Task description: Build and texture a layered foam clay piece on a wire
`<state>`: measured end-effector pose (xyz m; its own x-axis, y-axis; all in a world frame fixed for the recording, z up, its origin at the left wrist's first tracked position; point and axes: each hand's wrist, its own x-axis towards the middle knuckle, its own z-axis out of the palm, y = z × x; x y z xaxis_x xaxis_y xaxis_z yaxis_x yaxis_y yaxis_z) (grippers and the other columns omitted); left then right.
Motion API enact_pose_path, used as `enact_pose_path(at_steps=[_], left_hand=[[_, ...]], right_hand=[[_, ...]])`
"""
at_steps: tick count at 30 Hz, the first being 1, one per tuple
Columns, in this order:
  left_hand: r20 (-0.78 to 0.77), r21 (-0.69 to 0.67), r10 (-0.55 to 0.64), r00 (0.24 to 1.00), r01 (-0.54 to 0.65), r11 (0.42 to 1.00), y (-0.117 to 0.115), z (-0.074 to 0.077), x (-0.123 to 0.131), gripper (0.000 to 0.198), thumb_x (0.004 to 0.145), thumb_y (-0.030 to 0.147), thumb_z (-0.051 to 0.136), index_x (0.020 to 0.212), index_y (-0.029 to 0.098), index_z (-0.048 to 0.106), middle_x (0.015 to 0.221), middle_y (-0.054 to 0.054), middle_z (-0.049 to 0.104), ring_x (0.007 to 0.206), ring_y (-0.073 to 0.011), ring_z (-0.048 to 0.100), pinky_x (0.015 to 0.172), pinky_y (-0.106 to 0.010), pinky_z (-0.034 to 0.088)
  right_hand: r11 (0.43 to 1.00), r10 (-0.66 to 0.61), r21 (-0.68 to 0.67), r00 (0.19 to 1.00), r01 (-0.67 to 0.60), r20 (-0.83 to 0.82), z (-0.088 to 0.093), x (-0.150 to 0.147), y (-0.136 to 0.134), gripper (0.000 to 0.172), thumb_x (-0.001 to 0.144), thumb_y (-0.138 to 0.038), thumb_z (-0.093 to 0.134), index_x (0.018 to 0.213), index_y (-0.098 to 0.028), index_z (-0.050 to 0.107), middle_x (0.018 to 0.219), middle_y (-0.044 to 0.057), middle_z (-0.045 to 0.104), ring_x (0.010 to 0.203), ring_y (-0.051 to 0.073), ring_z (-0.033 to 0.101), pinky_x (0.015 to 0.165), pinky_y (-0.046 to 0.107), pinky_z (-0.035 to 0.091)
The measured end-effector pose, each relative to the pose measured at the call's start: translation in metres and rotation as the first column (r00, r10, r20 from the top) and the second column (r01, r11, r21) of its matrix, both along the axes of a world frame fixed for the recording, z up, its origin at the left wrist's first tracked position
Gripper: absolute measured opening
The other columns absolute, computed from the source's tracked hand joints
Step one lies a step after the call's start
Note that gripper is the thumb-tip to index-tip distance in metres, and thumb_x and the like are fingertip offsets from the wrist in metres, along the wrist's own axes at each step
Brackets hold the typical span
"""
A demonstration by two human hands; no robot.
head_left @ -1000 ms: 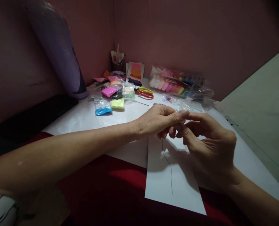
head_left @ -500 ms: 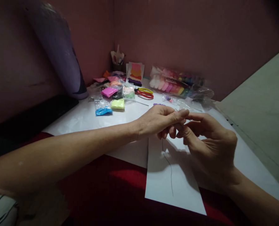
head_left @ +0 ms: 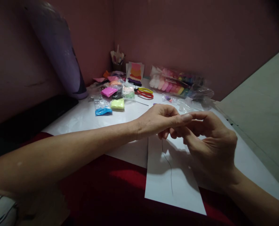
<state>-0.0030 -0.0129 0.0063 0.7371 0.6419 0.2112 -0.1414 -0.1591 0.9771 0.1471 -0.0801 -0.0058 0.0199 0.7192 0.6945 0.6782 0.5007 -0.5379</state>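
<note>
My left hand (head_left: 164, 121) is closed, its fingers curled around a thin dark wire or thread (head_left: 170, 168) that hangs below them over the white paper (head_left: 161, 188). Fingertips of my right hand (head_left: 207, 141) pinch together right against the left thumb. Whatever lies between the two hands is hidden by the fingers, so I cannot tell whether the right one grips the same strand. A sliver of purple material shows just behind my left knuckles.
Behind the hands lie clay packets in blue (head_left: 103, 110), yellow (head_left: 117, 104) and pink (head_left: 109, 91), and red-and-yellow-handled pliers (head_left: 145, 93). Farther back are a bag of coloured clay (head_left: 172, 81), a layered coloured picture (head_left: 135, 73) and a pen cup (head_left: 117, 62). Red cloth (head_left: 101, 191) shows in front.
My left thumb has shifted slightly right and straightened over the right fingertips. The hanging strand stays nearly in place, and the things on the table have not moved.
</note>
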Motion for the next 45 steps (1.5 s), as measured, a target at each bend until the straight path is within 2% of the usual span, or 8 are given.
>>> enact_pose_path(at_steps=[5, 10, 15, 20, 24, 30, 39, 45], left_hand=[[0.028, 0.01, 0.0, 1.0, 0.0, 1.0, 0.0022, -0.0022, 0.0011, 0.053, 0.081, 0.065, 0.054, 0.072, 0.013, 0.057, 0.058, 0.0, 0.057, 0.044, -0.0061, 0.05, 0.042, -0.019, 0.04], [0.01, -0.002, 0.0, 1.0, 0.0, 1.0, 0.0018, -0.002, 0.0005, 0.054, 0.082, 0.066, 0.052, 0.077, 0.013, 0.06, 0.058, 0.0, 0.057, 0.045, -0.0064, 0.051, 0.043, -0.018, 0.041], [0.002, -0.013, 0.019, 1.0, -0.019, 1.0, -0.0014, 0.002, 0.0002, 0.049, 0.078, 0.061, 0.062, 0.067, 0.014, 0.053, 0.057, 0.001, 0.056, 0.046, -0.0057, 0.051, 0.044, -0.018, 0.04], [0.014, -0.004, 0.006, 1.0, -0.006, 1.0, 0.0, 0.0004, 0.0006, 0.052, 0.081, 0.064, 0.055, 0.072, 0.013, 0.057, 0.058, 0.0, 0.057, 0.045, -0.006, 0.05, 0.042, -0.018, 0.04], [0.02, -0.011, 0.005, 1.0, -0.004, 1.0, 0.0013, -0.0019, 0.0005, 0.053, 0.084, 0.065, 0.051, 0.079, 0.013, 0.06, 0.058, 0.0, 0.058, 0.045, -0.0066, 0.051, 0.043, -0.018, 0.04], [-0.008, -0.004, 0.013, 1.0, -0.013, 1.0, -0.0006, 0.0017, 0.0001, 0.051, 0.079, 0.064, 0.058, 0.07, 0.014, 0.056, 0.057, 0.0, 0.056, 0.047, -0.0063, 0.051, 0.044, -0.018, 0.04], [-0.013, 0.035, -0.02, 1.0, 0.02, 0.999, 0.0007, -0.0007, -0.0002, 0.053, 0.087, 0.064, 0.046, 0.073, 0.013, 0.058, 0.059, 0.0, 0.056, 0.047, -0.0065, 0.051, 0.046, -0.019, 0.041], [-0.029, 0.065, -0.014, 0.999, 0.016, 0.998, -0.0008, 0.0006, -0.0016, 0.053, 0.086, 0.063, 0.049, 0.069, 0.013, 0.057, 0.06, 0.0, 0.055, 0.05, -0.0066, 0.05, 0.047, -0.019, 0.04]], right_hand=[[1.0, 0.001, -0.023, 1.0, 0.0, 0.023, -0.0011, 0.002, 0.0011, 0.024, 0.083, -0.028, 0.069, 0.104, -0.024, 0.061, 0.057, -0.006, 0.064, 0.047, 0.013, 0.061, 0.04, 0.024, 0.042], [1.0, 0.014, 0.026, 1.0, -0.014, 0.003, -0.0006, 0.0012, 0.0009, 0.011, 0.085, -0.026, 0.066, 0.094, -0.025, 0.061, 0.058, -0.006, 0.064, 0.043, 0.011, 0.057, 0.043, 0.024, 0.044], [0.999, 0.028, 0.024, 1.0, -0.028, -0.003, 0.0009, -0.0014, 0.0008, 0.014, 0.084, -0.025, 0.068, 0.095, -0.025, 0.059, 0.059, -0.006, 0.066, 0.045, 0.011, 0.058, 0.043, 0.024, 0.043], [1.0, 0.003, -0.001, 1.0, -0.003, -0.003, 0.0001, 0.0005, 0.0003, 0.021, 0.084, -0.029, 0.069, 0.103, -0.026, 0.061, 0.057, -0.006, 0.064, 0.043, 0.012, 0.056, 0.042, 0.026, 0.042], [1.0, -0.026, -0.015, 1.0, 0.026, 0.01, -0.0011, 0.0027, -0.0004, 0.015, 0.083, -0.03, 0.068, 0.097, -0.026, 0.063, 0.059, -0.004, 0.065, 0.044, 0.014, 0.056, 0.043, 0.028, 0.043], [1.0, -0.004, 0.019, 1.0, 0.004, 0.016, -0.0005, -0.0006, 0.0015, 0.014, 0.084, -0.028, 0.068, 0.096, -0.027, 0.061, 0.058, -0.006, 0.064, 0.042, 0.012, 0.055, 0.042, 0.027, 0.042], [1.0, 0.026, 0.013, 1.0, -0.026, 0.014, -0.0001, 0.0005, 0.0008, 0.014, 0.084, -0.027, 0.068, 0.097, -0.027, 0.062, 0.058, -0.006, 0.064, 0.043, 0.012, 0.058, 0.043, 0.026, 0.044], [1.0, 0.024, 0.005, 0.999, -0.024, 0.022, 0.0007, -0.0005, 0.0007, 0.015, 0.085, -0.025, 0.066, 0.098, -0.029, 0.061, 0.059, -0.006, 0.065, 0.043, 0.013, 0.058, 0.044, 0.027, 0.046]])
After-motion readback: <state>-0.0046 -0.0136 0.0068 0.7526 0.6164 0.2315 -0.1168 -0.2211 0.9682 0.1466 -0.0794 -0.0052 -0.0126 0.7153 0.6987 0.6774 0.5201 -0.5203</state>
